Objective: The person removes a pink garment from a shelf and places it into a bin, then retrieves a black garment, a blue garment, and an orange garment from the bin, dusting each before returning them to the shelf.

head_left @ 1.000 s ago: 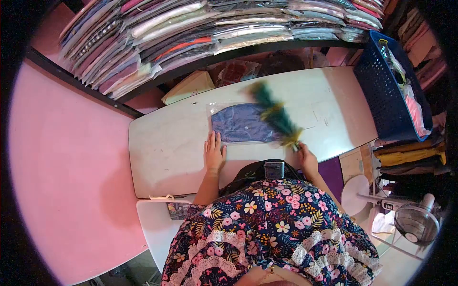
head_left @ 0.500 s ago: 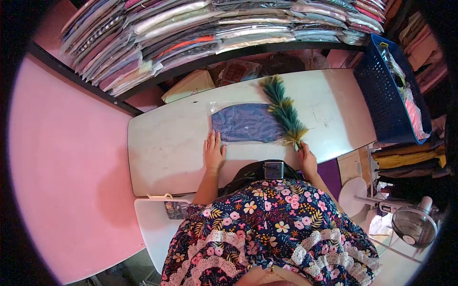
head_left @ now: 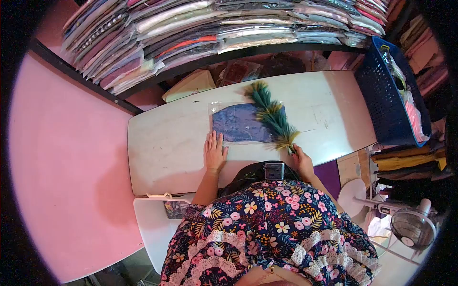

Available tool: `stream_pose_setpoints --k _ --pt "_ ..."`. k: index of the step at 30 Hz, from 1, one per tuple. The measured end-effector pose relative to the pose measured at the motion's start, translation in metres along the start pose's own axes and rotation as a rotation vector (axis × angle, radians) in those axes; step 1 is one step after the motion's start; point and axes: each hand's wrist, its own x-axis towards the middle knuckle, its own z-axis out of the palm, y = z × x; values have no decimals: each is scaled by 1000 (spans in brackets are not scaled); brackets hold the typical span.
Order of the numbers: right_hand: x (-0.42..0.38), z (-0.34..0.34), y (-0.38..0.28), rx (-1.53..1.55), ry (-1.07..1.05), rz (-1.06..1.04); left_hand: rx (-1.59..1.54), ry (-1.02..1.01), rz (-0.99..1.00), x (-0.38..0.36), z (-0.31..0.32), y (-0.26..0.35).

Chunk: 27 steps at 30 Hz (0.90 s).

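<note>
Green and yellow feathers of the duster had swung back left since half a second before, from beside the bagged blue garment to lying across its right end, so the sweeping of the packet looked under way. The right hand was closed around the duster's handle; the left hand lay flat and spread, pinning the packet's near corner to the white table. No writing could be read.

The left hand lies flat, palm down, fingers spread and pointing away from the body, its forearm running straight back to the torso. The right hand is curled in a closed fist, wrist bent slightly inward, forearm angled back.
</note>
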Motion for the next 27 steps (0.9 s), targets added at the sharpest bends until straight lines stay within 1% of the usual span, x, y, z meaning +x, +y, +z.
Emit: stream_pose_setpoints --k 1,2,3,5,6,7,9,10,11,13,14,15,17,18,19,21,22,23,25,27 --pt "1 1 3 33 16 -3 6 8 -5 0 -1 1" --pt "-3 4 7 55 -6 -104 11 16 -8 0 -1 1" --pt "-3 3 4 55 -6 -103 11 15 -7 0 1 -1" --pt "-3 1 -2 -48 -251 -261 21 20 3 -1 6 -5" --pt "-1 1 -4 -121 -286 -233 21 20 0 -1 5 -5" --pt "0 1 -5 -121 -289 -236 8 35 4 -1 5 -5" --pt "4 0 -7 -149 -102 -81 -3 53 1 -1 4 -4" --pt "7 0 -6 -127 -57 5 -13 76 13 0 4 -3" --pt "8 0 -5 -128 -57 3 -24 99 25 0 4 -3" --pt "9 1 -1 4 49 61 -34 108 23 0 4 -1" --pt "7 4 6 21 18 -13 -42 115 23 0 3 -1" --pt "5 4 5 21 17 -13 -43 115 22 0 3 -1" --pt "2 8 2 3 -156 -257 -29 104 19 -1 4 -1" --pt "4 0 -8 -91 -252 -249 -30 104 20 -1 8 -4" --pt "6 -2 -14 -91 -252 -250 -19 91 3 -2 12 -6" --pt "10 -4 -20 -221 -176 -126 -6 79 -17 -2 14 -8" --pt "12 1 -15 -187 -85 -70 -24 88 -11 -2 12 -6" --pt "13 2 -11 -187 -85 -71 -43 97 -4 -2 10 -4" --pt "17 2 -8 -50 49 -43 -41 100 -4 -1 8 -3" --pt "14 4 -6 -19 6 -55 -27 76 -9 -1 7 -2"
